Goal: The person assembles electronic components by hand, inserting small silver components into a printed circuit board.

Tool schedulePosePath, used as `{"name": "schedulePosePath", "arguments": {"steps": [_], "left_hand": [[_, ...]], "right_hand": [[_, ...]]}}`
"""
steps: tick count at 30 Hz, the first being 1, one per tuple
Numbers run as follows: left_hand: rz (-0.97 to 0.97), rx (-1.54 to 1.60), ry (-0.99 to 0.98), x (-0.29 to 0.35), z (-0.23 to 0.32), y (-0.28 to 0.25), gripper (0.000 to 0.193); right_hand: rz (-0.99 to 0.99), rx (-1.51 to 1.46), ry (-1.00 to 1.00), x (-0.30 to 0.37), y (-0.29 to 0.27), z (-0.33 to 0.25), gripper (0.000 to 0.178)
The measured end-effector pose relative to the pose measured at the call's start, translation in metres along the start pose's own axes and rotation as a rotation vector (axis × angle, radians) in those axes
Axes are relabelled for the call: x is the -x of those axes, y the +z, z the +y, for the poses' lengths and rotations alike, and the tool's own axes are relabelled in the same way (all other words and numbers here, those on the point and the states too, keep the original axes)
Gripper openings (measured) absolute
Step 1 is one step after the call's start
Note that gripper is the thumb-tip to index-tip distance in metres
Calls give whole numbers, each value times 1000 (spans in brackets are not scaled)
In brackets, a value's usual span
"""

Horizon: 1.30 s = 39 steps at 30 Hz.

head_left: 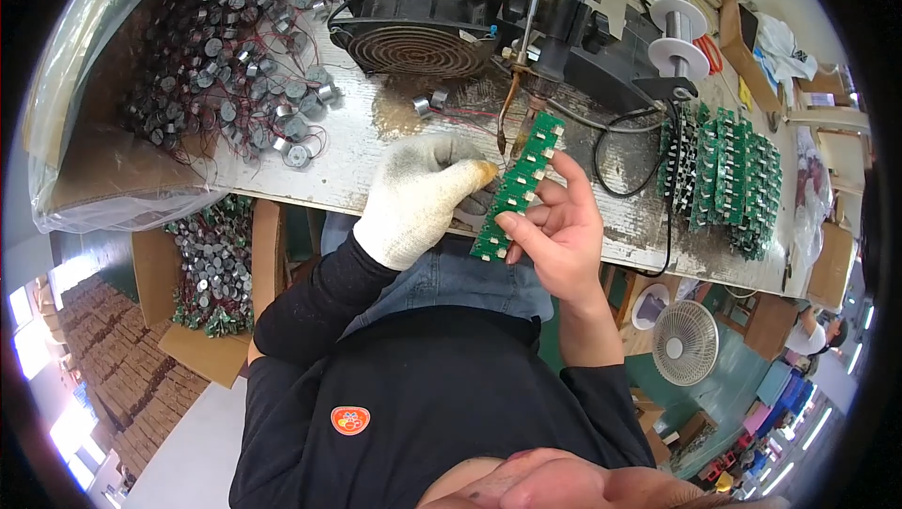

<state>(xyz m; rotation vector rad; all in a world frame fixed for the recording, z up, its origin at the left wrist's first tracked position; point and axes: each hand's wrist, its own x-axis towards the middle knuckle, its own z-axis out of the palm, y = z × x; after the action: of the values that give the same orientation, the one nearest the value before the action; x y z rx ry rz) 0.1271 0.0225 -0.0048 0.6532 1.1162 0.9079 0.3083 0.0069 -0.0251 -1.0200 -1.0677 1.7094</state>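
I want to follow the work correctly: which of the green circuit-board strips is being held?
The single green circuit-board strip in the bare right hand; the other green strips are grouped on the worn whitish bench, toward the picture's right.

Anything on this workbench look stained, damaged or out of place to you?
Brown stains blotch the pale bench top before the black fan, and two silver cylinders lie there apart from the big heap. The gloved left hand is discoloured at one fingertip.

Motors (228, 110) left on bench (343, 147), board stacks (728, 171) right, fan (413, 46) between, carton (268, 260) seemingly lower left
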Motion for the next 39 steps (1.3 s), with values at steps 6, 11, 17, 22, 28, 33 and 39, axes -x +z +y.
{"name": "schedulePosePath", "arguments": {"steps": [6,11,17,22,28,33,39], "left_hand": [[12,-32,4,1,-9,-3,22],[28,-13,-31,2,-10,-4,23],[26,-177,61,1,-10,-4,23],[22,-369,154,-3,-12,-6,23],[41,-321,136,-2,-8,-2,23],[52,-247,118,-1,-5,3,22],[37,-253,195,-5,-26,-9,21]], "right_hand": [[-2,5,35,3,-2,7,70],[-8,-6,54,4,-1,6,70],[-7,-2,32,6,-2,7,70],[-23,2,15,5,-2,7,70],[-10,-12,-9,6,-1,6,70],[-11,-8,11,6,-2,4,70],[-2,13,49,5,2,9,70]]}}
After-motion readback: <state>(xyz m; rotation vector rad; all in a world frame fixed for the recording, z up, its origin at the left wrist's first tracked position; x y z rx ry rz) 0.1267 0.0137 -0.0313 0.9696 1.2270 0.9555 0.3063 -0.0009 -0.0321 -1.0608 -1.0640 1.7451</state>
